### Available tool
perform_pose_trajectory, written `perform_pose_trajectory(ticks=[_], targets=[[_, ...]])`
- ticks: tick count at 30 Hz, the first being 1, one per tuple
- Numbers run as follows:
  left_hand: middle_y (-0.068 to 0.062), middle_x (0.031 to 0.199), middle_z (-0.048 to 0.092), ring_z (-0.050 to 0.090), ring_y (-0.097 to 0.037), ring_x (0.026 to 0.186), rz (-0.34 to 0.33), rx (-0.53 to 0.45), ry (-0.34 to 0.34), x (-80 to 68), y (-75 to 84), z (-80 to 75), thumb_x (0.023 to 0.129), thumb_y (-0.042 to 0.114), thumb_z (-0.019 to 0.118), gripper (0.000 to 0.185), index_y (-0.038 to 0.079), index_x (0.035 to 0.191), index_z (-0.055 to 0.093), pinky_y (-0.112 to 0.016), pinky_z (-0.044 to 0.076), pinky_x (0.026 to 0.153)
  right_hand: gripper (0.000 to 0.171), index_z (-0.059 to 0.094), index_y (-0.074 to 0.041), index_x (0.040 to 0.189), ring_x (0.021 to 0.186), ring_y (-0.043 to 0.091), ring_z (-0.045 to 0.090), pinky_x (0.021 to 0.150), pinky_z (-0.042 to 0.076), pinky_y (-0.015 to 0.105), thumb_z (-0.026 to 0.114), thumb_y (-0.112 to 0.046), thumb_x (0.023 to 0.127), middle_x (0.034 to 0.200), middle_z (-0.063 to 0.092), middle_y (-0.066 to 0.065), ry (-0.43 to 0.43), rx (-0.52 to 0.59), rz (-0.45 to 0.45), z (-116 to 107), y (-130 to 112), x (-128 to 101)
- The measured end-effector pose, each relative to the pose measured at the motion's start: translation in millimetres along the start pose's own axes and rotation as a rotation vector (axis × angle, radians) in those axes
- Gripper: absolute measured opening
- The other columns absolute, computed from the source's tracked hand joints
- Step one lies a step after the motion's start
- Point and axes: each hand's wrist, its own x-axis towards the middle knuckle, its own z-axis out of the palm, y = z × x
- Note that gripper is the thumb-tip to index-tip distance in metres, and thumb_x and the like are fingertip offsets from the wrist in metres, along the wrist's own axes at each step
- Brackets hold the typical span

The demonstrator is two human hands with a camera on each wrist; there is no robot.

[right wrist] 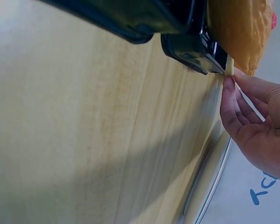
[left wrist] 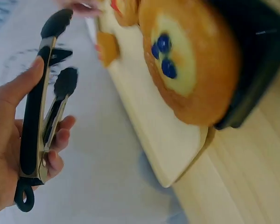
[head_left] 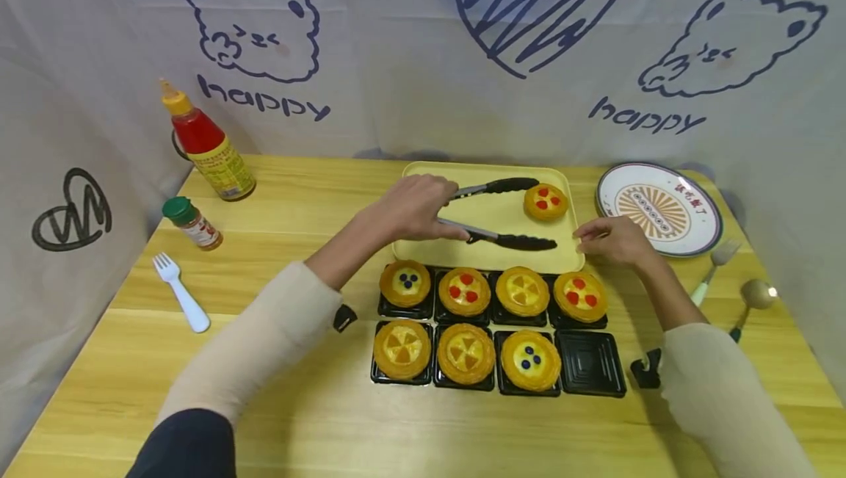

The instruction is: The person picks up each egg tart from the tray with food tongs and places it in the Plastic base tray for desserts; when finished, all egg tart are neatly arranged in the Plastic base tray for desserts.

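My left hand (head_left: 419, 206) holds black-and-steel tongs (head_left: 512, 241), their arms spread apart above the pale yellow tray (head_left: 489, 214). Between the tong tips and the tray's right rim sits a tart with red pieces (head_left: 546, 202), untouched by the tongs. In the left wrist view the fingers curl round the handles of the tongs (left wrist: 35, 112). My right hand (head_left: 615, 239) pinches the tray's right edge between thumb and fingers, seen close in the right wrist view at the tray's rim (right wrist: 230, 66).
Two rows of black square bases stand before the tray; several hold tarts (head_left: 401, 349), and the front right base (head_left: 590, 364) shows its ridged bottom. Plates (head_left: 694, 225), a fork (head_left: 717, 265) and a spoon (head_left: 756, 294) lie right; a sauce bottle (head_left: 214, 151), spice jar (head_left: 192, 222) and light-blue fork (head_left: 181, 294) left.
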Motion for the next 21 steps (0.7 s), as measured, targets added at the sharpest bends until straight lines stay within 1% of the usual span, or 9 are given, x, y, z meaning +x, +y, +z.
perform_pose_trajectory(ticks=[2, 5, 7, 10, 13, 16, 18, 21], targets=[[-0.002, 0.08, 0.055, 0.046, -0.015, 0.067, -0.037, 0.009, -0.01, 23.6, -4.0, 4.7, 0.081, 0.06, 0.064, 0.055, 0.009, 0.101, 0.059, -0.028, 0.036, 0.059, 0.028, 0.068, 0.003, 0.106, 0.072, 0.008, 0.056, 0.063, 0.043, 0.023, 0.069, -0.016, 0.085, 0.094, 0.069, 0.019, -0.001, 0.003, 0.006, -1, 1, 0], [-0.002, 0.077, 0.049, 0.042, -0.015, 0.066, -0.077, 0.024, -0.048, 48.8, -5.5, 13.1, 0.082, 0.06, 0.063, 0.056, 0.008, 0.102, 0.058, -0.028, 0.034, 0.059, 0.027, 0.068, 0.003, 0.105, 0.071, 0.007, 0.056, 0.062, 0.043, 0.023, 0.069, -0.015, 0.085, 0.093, 0.069, 0.019, 0.0, 0.004, 0.001, -2, 2, 0], [-0.001, 0.075, 0.047, 0.041, -0.014, 0.066, -0.092, 0.035, -0.07, 58.8, -4.2, 18.4, 0.082, 0.06, 0.062, 0.055, 0.008, 0.102, 0.056, -0.028, 0.034, 0.06, 0.027, 0.068, 0.003, 0.106, 0.071, 0.008, 0.057, 0.062, 0.043, 0.023, 0.069, -0.015, 0.085, 0.093, 0.069, 0.019, -0.005, 0.005, 0.002, -2, 2, 0], [0.001, 0.07, 0.039, 0.036, -0.013, 0.063, -0.109, 0.048, -0.086, 67.5, -0.2, 23.6, 0.083, 0.058, 0.062, 0.05, 0.01, 0.093, 0.055, -0.027, 0.032, 0.058, 0.027, 0.068, 0.002, 0.106, 0.072, 0.009, 0.057, 0.063, 0.043, 0.024, 0.069, -0.016, 0.085, 0.093, 0.069, 0.018, -0.005, 0.006, 0.008, 0, 2, 0], [0.002, 0.067, 0.035, 0.034, -0.012, 0.061, -0.121, 0.056, -0.088, 71.9, 3.5, 24.8, 0.084, 0.056, 0.063, 0.046, 0.011, 0.086, 0.053, -0.026, 0.03, 0.055, 0.028, 0.068, 0.002, 0.107, 0.073, 0.01, 0.058, 0.065, 0.044, 0.024, 0.069, -0.017, 0.086, 0.094, 0.069, 0.018, -0.001, 0.003, 0.017, 0, 3, 0], [0.002, 0.065, 0.033, 0.032, -0.011, 0.059, -0.121, 0.073, -0.077, 70.0, 5.6, 23.0, 0.084, 0.055, 0.064, 0.044, 0.012, 0.082, 0.052, -0.025, 0.028, 0.054, 0.028, 0.068, 0.001, 0.107, 0.075, 0.012, 0.059, 0.065, 0.044, 0.024, 0.068, -0.017, 0.086, 0.095, 0.069, 0.018, 0.0, 0.0, 0.021, -1, 3, 0], [0.002, 0.065, 0.035, 0.033, -0.011, 0.059, -0.113, 0.076, -0.063, 64.4, 6.6, 20.0, 0.084, 0.056, 0.063, 0.045, 0.013, 0.082, 0.052, -0.025, 0.029, 0.054, 0.028, 0.068, 0.001, 0.107, 0.077, 0.014, 0.059, 0.067, 0.044, 0.024, 0.068, -0.017, 0.086, 0.096, 0.069, 0.018, -0.002, -0.004, 0.026, -2, 3, -1], [0.002, 0.068, 0.042, 0.038, -0.012, 0.06, -0.089, 0.058, -0.043, 46.5, 6.9, 11.5, 0.084, 0.057, 0.062, 0.046, 0.012, 0.086, 0.054, -0.026, 0.031, 0.054, 0.028, 0.068, 0.001, 0.108, 0.081, 0.02, 0.061, 0.069, 0.043, 0.025, 0.067, -0.017, 0.087, 0.097, 0.068, 0.019, -0.015, -0.004, 0.03, -2, 0, 0]])
